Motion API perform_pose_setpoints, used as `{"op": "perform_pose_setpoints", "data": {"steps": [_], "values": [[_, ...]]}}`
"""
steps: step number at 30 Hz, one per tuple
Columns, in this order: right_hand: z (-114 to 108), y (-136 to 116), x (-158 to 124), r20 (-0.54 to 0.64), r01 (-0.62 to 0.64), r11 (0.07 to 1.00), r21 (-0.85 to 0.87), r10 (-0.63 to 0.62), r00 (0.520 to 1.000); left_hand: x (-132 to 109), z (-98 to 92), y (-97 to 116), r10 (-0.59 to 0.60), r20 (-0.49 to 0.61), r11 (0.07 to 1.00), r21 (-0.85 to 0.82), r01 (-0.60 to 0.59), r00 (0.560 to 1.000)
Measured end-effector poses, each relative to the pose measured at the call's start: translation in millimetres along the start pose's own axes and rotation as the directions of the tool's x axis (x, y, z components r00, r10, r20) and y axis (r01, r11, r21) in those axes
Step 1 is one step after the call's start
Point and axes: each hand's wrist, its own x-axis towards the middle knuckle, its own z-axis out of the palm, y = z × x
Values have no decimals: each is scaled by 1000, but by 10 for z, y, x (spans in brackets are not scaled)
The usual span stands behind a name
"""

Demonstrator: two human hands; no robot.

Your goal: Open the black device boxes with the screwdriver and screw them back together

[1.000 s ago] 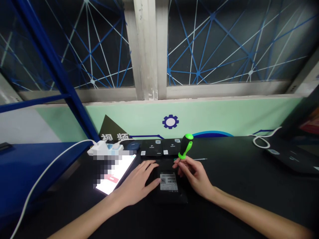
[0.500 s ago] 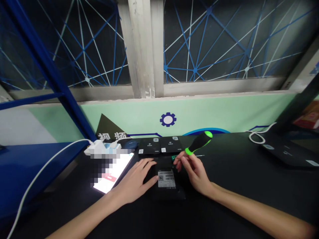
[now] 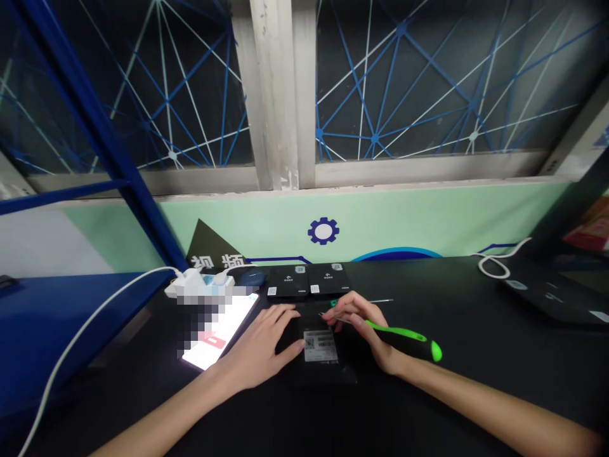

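Note:
A flat black box-shaped device with a white label lies in front of me. Along its left edge, my left hand rests with fingers stretched out and thumb beside the label. My right hand pinches the shaft of a screwdriver with a black and bright green handle. That handle leans back over the hand towards the wrist, and the tip points left over the device's upper part. Behind the right hand lies a second tool with a green end and a thin metal shaft, partly hidden.
Two black boxes stand side by side at the back. To the left are a lit phone, a white power strip with cables, and a dark mouse-like object. Another black device and a white cable lie at right.
The screwdriver has tipped from handle up to handle low and towards my right wrist, its tip now to the left over the device. My left hand keeps its place.

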Motion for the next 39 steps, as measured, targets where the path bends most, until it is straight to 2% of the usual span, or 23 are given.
{"op": "perform_pose_setpoints", "data": {"steps": [5, 9, 16, 25, 30, 33, 36, 39], "values": [[13, 2, 20, -73, -24, 985, -171, 11, 997, 15, -12, 20, 13, -18, 1000, -16, -13, 1000], [17, -39, 27, -74, -37, 970, -239, 20, 997, 34, -34, 73, 35, 5, 999, -35, -35, 999], [41, -165, 47, -41, -79, 966, -245, 71, 997, 45, -18, 116, 54, 12, 997, -59, -53, 998], [31, -157, 37, -12, -29, 969, -244, 27, 1000, 75, 2, 153, 71, 31, 996, -64, -68, 997], [-2, -129, 5, -90, -17, 976, -215, -3, 996, 92, 6, 146, 67, 25, 996, -65, -65, 997], [-9, -117, 7, -148, -30, 982, -186, 2, 989, 103, 6, 137, 66, -38, 995, -74, -69, 997], [-12, -111, 23, -220, -20, 986, -166, -17, 975, 102, -6, 129, -1, -92, 997, -71, -6, 996], [-14, -112, 37, -267, -10, 989, -148, -30, 963, 89, -9, 118, -54, -55, 994, -96, 48, 997]]}}
